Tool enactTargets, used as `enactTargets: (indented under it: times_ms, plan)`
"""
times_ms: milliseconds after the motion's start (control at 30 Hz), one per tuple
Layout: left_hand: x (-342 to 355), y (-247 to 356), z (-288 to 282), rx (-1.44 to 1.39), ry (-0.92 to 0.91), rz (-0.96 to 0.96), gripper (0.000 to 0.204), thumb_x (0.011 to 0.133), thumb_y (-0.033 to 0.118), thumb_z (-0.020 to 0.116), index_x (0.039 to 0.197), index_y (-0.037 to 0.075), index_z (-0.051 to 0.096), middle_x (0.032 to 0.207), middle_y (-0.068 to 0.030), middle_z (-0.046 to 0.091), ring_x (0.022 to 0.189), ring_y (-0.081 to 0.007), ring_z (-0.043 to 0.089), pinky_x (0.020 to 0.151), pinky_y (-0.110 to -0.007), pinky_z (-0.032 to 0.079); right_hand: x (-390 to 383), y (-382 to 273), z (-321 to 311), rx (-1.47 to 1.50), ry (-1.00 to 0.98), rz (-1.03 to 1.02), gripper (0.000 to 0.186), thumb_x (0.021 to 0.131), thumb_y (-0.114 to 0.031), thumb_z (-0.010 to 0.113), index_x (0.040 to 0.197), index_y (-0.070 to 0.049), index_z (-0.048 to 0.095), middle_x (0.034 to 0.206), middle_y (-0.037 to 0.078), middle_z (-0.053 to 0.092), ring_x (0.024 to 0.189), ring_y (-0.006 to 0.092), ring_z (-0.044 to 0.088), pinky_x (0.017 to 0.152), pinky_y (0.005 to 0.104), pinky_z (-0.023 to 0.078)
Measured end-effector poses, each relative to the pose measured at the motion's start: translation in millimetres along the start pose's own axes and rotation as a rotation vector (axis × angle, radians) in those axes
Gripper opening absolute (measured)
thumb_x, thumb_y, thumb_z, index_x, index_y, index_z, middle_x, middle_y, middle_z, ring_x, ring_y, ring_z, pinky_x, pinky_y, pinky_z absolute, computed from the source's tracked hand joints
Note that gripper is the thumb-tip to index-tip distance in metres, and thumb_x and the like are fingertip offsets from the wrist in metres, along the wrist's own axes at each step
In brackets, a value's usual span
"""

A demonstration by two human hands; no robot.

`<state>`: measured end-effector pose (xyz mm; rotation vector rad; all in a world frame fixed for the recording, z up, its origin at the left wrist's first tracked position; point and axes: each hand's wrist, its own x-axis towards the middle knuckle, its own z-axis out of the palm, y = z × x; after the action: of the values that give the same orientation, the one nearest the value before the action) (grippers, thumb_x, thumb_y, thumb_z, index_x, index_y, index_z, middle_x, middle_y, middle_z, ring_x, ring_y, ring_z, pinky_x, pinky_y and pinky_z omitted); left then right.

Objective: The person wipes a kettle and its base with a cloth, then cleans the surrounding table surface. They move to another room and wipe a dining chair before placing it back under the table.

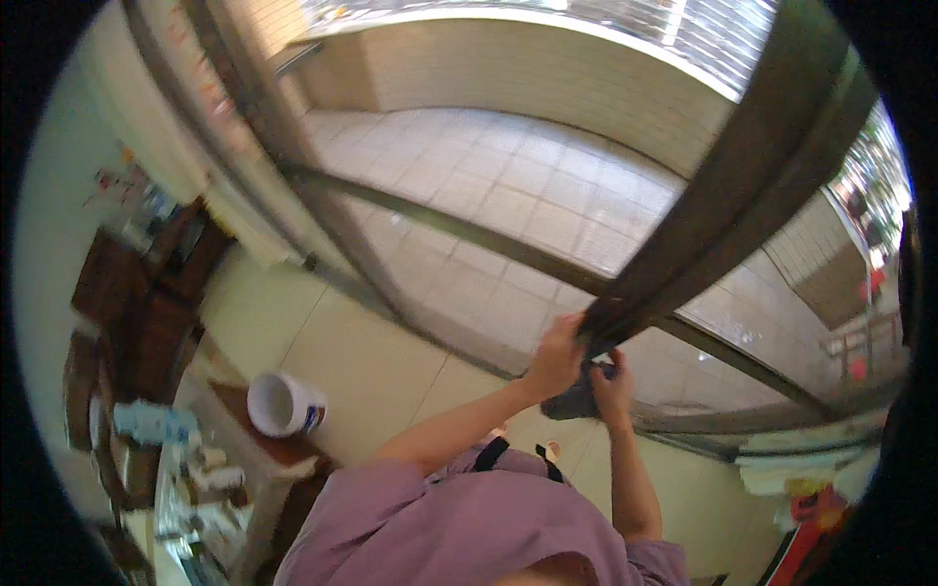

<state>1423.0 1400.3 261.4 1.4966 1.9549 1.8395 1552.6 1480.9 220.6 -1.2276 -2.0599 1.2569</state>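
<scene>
A dark vertical frame [723, 176] of a glazed sliding door rises in front of me. My left hand [557, 356] is closed on the frame's lower stretch at waist height, though its fingertips are partly hidden. Just to the right and a little lower, my right hand [611, 389] grips a dark grey cloth [569, 400] bunched against the same frame. A dark horizontal rail [459, 230] crosses the glass behind my hands.
At the lower left stand a white bucket [278, 402] on a wooden surface, a cluttered table [278, 464] and dark wooden furniture [132, 293]. A tiled balcony [498, 166] lies beyond the glass. Pale stacked items [791, 449] are at the lower right, near the door's track.
</scene>
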Motion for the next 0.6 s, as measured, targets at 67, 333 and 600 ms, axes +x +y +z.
enactTargets:
  times_ms: [67,333,600]
  plan:
    - [-5,-4,4,-0.045,0.018,-0.079,0.045,0.074,-0.005,0.050,0.118,0.000,0.043,0.108,-0.0232,0.048,0.098,-0.0435,0.048,0.083,-0.045,0.041,-1,12,-1,0.025,0.005,-0.096,0.051,0.074,-0.008,0.059,0.123,-0.001,0.045,0.108,0.018,0.060,0.090,0.0265,0.061,0.078,0.0342,0.047]
    - [-105,-94,-8,-0.086,-0.144,-0.396,0.042,0.082,0.007,0.055,0.122,-0.001,0.043,0.119,-0.0167,0.048,0.110,-0.0276,0.046,0.099,-0.038,0.033,-88,92,-42,-0.036,0.180,0.271,0.035,0.074,-0.018,0.059,0.104,0.000,0.059,0.102,0.019,0.062,0.094,0.0318,0.060,0.081,0.0366,0.046]
    - [-183,-97,-52,0.253,-0.826,-0.898,0.029,0.084,0.015,0.055,0.105,-0.006,0.053,0.090,-0.0108,0.059,0.081,-0.0174,0.057,0.074,-0.030,0.047,-225,172,-76,-0.047,0.621,0.615,0.027,0.072,-0.026,0.063,0.082,-0.001,0.064,0.077,0.016,0.063,0.071,0.0281,0.061,0.066,0.0345,0.047]
